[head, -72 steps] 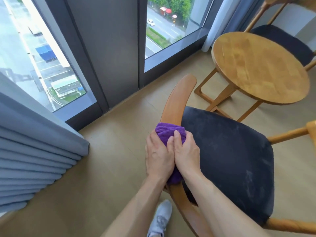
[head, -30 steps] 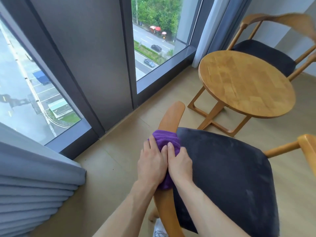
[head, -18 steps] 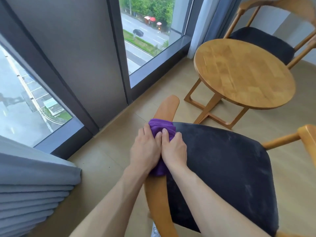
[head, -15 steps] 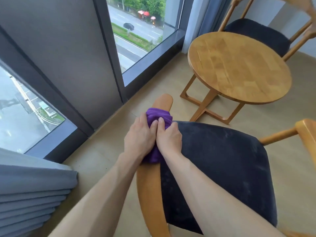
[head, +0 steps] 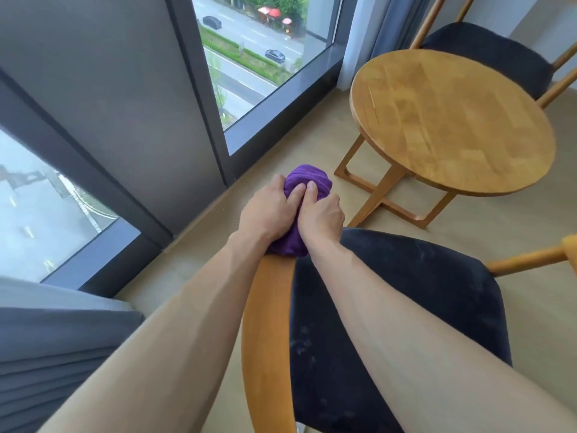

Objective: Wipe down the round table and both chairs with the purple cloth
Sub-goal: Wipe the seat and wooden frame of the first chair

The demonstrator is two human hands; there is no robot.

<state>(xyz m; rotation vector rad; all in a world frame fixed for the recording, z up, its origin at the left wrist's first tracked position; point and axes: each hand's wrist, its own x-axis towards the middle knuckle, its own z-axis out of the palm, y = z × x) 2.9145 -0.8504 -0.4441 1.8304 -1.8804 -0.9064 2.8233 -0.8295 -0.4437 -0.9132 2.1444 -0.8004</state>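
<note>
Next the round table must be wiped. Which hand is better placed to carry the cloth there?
Probably the right hand: it grips the purple cloth on the round table side.

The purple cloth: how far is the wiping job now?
In hand: both hands, left hand and right hand, grip the purple cloth at the far end of the near chair's wooden armrest. Done: cannot tell; the round table shows no wiping marks. Seemingly left: the far chair.

Light wood-look floor (head: 199, 254). Floor-to-ceiling windows (head: 249, 57), dark frames, wide grey pillar (head: 103, 89) between panes. Road, cars, greenery far below. Grey pleated curtain (head: 46, 354) lower left, pale curtain (head: 368, 32) in corner. Daylight.
</note>
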